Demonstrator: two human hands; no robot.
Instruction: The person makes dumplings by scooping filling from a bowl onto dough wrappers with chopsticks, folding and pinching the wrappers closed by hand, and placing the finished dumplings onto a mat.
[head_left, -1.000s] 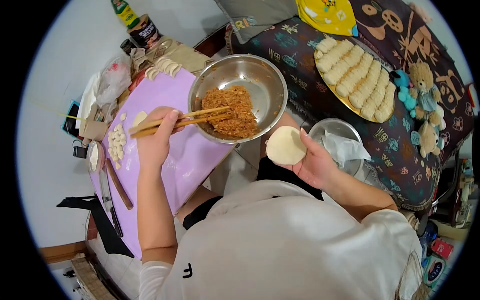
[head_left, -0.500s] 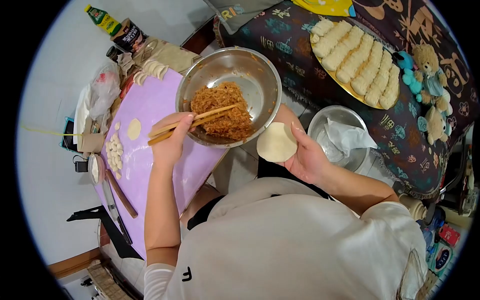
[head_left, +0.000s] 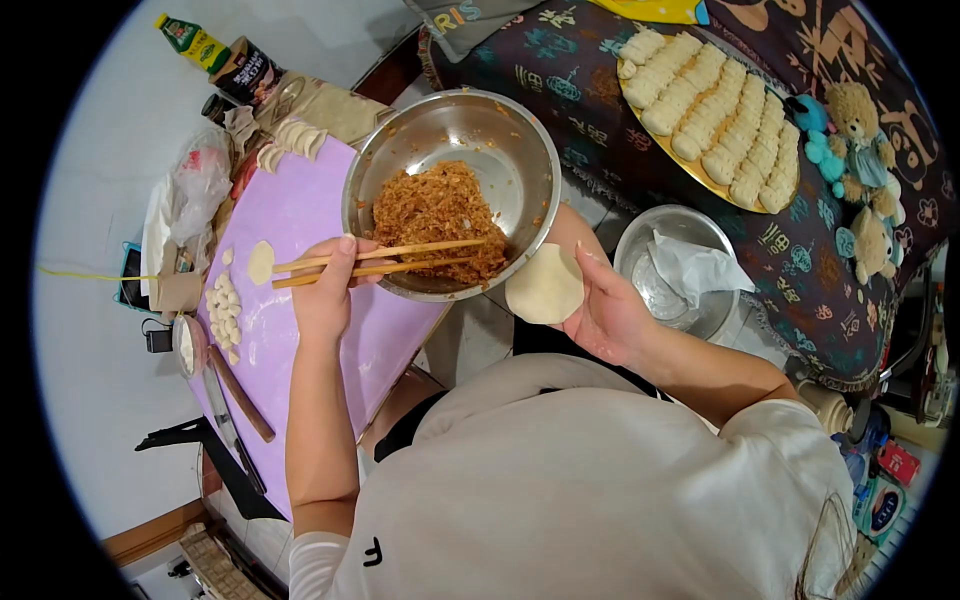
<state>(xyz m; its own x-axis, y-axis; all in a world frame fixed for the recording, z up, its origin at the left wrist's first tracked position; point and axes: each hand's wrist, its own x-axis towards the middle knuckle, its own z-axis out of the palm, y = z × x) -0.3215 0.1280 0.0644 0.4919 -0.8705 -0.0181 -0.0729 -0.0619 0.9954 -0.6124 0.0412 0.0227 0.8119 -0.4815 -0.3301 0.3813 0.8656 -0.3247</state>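
Note:
My left hand (head_left: 328,296) grips a pair of chopsticks (head_left: 385,257). Their tips reach into the brown minced filling (head_left: 432,205), heaped in a large metal bowl (head_left: 520,150). On the fingers of my right hand (head_left: 612,318) lies a round, flat dumpling wrapper (head_left: 543,285), its edge near the thumb. The wrapper is close to the bowl's lower right rim. Another wrapper (head_left: 260,263) rests on the purple mat (head_left: 300,220) to the left, beside several small dough pieces (head_left: 223,308).
A rolling pin (head_left: 240,393) and a knife (head_left: 228,425) lie on the mat. Folded dumplings (head_left: 297,141) sit at its far end. To the right are a metal basin (head_left: 640,236) with a white bag and a tray of dumplings (head_left: 715,105) on a patterned cloth (head_left: 570,110).
The chopsticks have swung to a flatter angle, tips pushed to the filling's lower right side. My left hand has dropped slightly. My right hand and the wrapper have shifted slightly left.

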